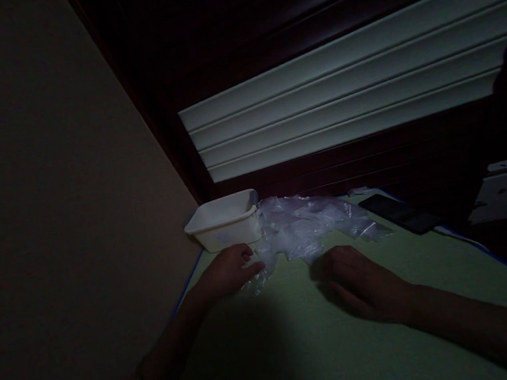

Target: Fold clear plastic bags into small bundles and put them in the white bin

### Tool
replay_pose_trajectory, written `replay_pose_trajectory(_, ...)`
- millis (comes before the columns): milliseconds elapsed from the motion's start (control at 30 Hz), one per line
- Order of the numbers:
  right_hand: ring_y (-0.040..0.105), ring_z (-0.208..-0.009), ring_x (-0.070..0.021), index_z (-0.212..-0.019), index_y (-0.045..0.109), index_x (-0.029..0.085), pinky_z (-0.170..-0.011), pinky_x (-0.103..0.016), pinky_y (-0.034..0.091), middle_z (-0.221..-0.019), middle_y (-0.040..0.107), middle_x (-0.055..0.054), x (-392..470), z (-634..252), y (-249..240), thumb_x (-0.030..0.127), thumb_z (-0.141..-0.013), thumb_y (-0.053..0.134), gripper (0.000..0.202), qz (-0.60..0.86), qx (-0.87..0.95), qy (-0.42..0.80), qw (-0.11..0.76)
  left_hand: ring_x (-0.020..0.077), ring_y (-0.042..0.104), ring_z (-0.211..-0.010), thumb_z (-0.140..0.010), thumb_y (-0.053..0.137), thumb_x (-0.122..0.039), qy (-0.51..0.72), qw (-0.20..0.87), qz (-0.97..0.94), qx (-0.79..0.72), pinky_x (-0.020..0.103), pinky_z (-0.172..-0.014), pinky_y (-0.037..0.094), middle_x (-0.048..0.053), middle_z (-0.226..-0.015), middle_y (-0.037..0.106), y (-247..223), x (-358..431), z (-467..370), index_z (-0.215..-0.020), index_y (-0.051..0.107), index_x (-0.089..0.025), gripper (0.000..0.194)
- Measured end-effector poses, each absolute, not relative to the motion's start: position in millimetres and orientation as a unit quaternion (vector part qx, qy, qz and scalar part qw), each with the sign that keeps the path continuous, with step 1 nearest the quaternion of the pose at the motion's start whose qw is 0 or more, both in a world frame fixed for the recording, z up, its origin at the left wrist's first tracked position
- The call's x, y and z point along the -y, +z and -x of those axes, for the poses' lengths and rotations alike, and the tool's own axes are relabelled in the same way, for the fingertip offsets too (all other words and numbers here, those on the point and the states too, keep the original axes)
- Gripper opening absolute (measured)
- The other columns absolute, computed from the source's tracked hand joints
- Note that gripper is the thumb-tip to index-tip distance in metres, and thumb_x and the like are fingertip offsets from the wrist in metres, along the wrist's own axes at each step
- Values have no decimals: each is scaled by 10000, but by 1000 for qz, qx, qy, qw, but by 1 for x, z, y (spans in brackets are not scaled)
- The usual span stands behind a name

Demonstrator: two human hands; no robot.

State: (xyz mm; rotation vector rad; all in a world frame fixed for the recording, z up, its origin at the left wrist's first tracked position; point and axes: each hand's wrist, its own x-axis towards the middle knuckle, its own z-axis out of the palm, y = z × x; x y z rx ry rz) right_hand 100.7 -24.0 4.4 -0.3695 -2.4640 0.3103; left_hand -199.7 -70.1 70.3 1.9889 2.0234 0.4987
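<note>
Left hand (229, 270): thumb and forefinger stand apart, thumb tip at the near left edge of the clear plastic film (298, 224); no firm grip seen. Right hand (361, 281): fingers curled, beside the film's near edge; whether they pinch anything cannot be told. The film lies crumpled just beyond and between both sets of fingers. Assessed as very light, limp and slippery, easily creased, and likely to slide in layers; best taken by a raised near fold, between thumb and forefinger pads. Just past the left fingers, against the film: white tub (231, 239), upright. Beyond the right fingers: dark flat device (400, 212), with pale cable (459, 237) at its near end. Beneath all: green surface (293, 334). Count: two hands, one tub, one device, one cable; film pieces overlap and cannot be counted, save one small scrap (359, 191) at the far edge
</note>
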Motion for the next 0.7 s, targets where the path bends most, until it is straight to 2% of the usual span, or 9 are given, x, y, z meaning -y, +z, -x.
replay_pose_trajectory(100,540,-894,-223,-996,563,214,-831,-429,426,-940,614,-78,24,-99,5,205,-893,454,149,128,935,123,307,262,586,-849,-711,651,-490,102,95,-690,-710,312,-707,383,119,-972,658,49,85,202,-969,648,-163,417)
replay_pose_trajectory(200,530,-885,-220,-973,549,209,-834,-431,424,-925,605,-76,23,-100,4,197,-889,453,129,124,935,125,309,251,594,-836,-780,555,-353,51,84,-681,-726,310,-712,376,114,-906,662,38,89,196,-837,664,-169,222)
replay_pose_trajectory(333,541,-893,-219,-956,558,209,-838,-425,430,-934,611,-70,21,-102,0,223,-899,455,119,123,922,163,329,216,600,-765,-808,487,-285,106,117,-691,-706,291,-687,375,83,-786,670,51,86,190,-706,653,-171,226)
replay_pose_trajectory(467,585,-865,-206,-947,587,208,-799,-377,463,-929,638,-66,12,-103,-1,328,-946,432,196,236,835,303,394,167,572,-689,-793,566,-364,275,257,-655,-655,247,-626,378,36,-734,658,83,82,173,-741,645,-155,230)
replay_pose_trajectory(567,608,-862,-221,-898,606,207,-817,-396,472,-892,657,-60,2,-105,1,451,-938,436,300,321,737,399,441,125,543,-654,-771,642,-395,365,374,-606,-599,224,-628,382,19,-731,653,95,76,150,-764,649,-146,248)
replay_pose_trajectory(633,618,-969,-247,-943,622,211,-874,-424,471,-1008,675,-81,-5,-107,2,529,-916,437,369,341,662,470,473,111,543,-627,-745,683,-393,416,458,-558,-553,223,-619,393,19,-747,663,91,67,134,-778,642,-145,253)
replay_pose_trajectory(700,615,-1069,-266,-1014,626,216,-924,-451,468,-1139,667,-106,-10,-110,2,606,-907,377,475,328,577,562,494,93,520,-562,-700,734,-386,451,504,-510,-531,216,-583,388,-2,-667,631,78,55,122,-757,628,-142,271)
